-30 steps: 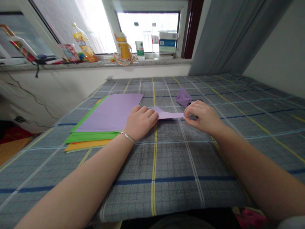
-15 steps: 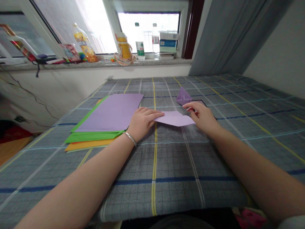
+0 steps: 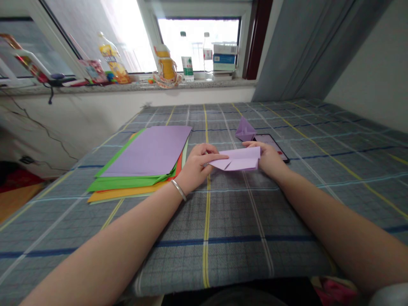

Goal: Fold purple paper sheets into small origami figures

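Observation:
Both my hands hold a folded piece of light purple paper point(image 3: 237, 160) just above the plaid cloth. My left hand point(image 3: 196, 165) pinches its left end with thumb and fingers. My right hand point(image 3: 269, 159) grips its right end from behind, fingers partly hidden by the paper. A finished purple folded paper shape point(image 3: 245, 129) lies a little beyond the hands. A dark phone point(image 3: 270, 144) lies flat just behind my right hand.
A stack of coloured sheets point(image 3: 140, 159), purple on top with green and orange under it, lies left of my left hand. The plaid grey cloth point(image 3: 223, 221) covers the surface. Bottles and boxes line the windowsill point(image 3: 178, 83). A grey curtain point(image 3: 306, 46) hangs at right.
The purple paper has been lifted off the cloth and folded into a narrower strip. My right hand moved behind its right end, uncovering the phone. The coloured stack has shifted slightly.

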Tool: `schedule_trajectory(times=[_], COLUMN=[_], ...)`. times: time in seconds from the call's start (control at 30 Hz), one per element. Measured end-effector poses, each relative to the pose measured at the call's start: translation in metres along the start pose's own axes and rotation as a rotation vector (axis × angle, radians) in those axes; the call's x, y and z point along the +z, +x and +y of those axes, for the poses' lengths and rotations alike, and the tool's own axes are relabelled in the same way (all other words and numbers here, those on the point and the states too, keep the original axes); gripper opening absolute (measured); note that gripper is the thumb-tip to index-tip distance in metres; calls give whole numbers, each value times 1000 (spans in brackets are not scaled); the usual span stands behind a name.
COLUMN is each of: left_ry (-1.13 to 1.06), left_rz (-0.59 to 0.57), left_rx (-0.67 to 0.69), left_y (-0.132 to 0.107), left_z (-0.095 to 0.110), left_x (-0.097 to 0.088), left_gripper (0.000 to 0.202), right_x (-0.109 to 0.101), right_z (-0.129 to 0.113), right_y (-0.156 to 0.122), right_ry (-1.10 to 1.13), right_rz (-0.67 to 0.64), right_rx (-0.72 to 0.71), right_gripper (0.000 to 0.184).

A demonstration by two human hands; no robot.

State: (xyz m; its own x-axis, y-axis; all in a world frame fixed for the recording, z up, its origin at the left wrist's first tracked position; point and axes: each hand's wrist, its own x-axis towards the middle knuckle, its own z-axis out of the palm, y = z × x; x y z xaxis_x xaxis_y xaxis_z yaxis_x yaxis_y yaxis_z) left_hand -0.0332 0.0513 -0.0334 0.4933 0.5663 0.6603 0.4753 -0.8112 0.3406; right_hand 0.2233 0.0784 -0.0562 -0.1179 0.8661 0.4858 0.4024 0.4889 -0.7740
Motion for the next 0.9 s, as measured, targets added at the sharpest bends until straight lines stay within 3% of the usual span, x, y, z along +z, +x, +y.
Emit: schedule_trajectory(times=[0.2, 0.37, 0.53, 0.67, 0.9], left_ry=[-277, -524, -622, -643, -416], left_rz=[98, 114, 123, 150, 226], left_rx=[-343, -540, -647, -646, -661], left_y=[-1, -1, -2, -1, -2], left_z=[-4, -10, -11, -9, -11], left_x=[12, 16, 17, 17, 13], left_gripper=[25, 35, 38, 39, 37], right_x=[5, 15, 15, 13, 7], right_z=[-7, -10, -19, -25, -17], right_y=[2, 0, -1, -1, -2], right_ry=[343, 482, 542, 520, 400], right_rz=[125, 32, 0, 12, -32], right_rx=[89, 178, 259, 297, 399], right_gripper=[24, 39, 39, 40, 29])
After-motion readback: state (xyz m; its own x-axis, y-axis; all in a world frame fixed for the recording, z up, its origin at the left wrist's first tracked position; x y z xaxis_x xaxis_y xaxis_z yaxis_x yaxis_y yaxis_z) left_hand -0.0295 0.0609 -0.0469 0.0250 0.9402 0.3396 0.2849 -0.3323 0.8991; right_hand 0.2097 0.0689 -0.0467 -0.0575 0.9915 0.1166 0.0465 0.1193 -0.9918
